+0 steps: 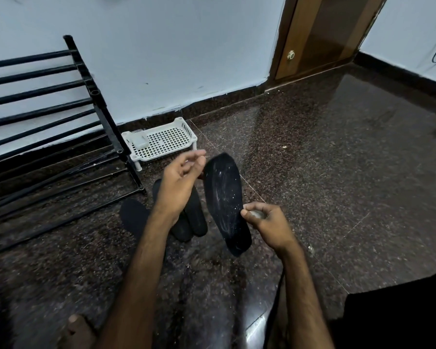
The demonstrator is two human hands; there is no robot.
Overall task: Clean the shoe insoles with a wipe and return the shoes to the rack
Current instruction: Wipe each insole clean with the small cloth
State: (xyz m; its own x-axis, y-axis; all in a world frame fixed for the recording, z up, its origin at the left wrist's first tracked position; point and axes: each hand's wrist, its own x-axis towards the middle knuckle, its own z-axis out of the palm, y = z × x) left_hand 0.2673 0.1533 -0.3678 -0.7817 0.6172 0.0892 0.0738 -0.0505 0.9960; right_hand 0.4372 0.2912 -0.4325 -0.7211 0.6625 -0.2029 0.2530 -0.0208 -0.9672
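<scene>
A black insole (224, 200), speckled with white bits, is held tilted above the floor. My left hand (180, 182) holds it by its upper left edge, fingers loosely curled. My right hand (264, 222) grips a crumpled grey wipe (257, 214) against the insole's lower right edge. Two black shoes (193, 220) lie side by side on the floor behind my left wrist. Another dark insole (134, 217) lies flat to their left. The black shoe rack (61, 117) stands on the left against the wall.
A white perforated plastic stand (166, 139) with a small packet (140, 142) on it sits by the wall, right of the rack. A wooden door (322, 34) is at the back right. The floor is dark speckled granite (325, 159). My bare foot (76, 326) shows at the bottom left.
</scene>
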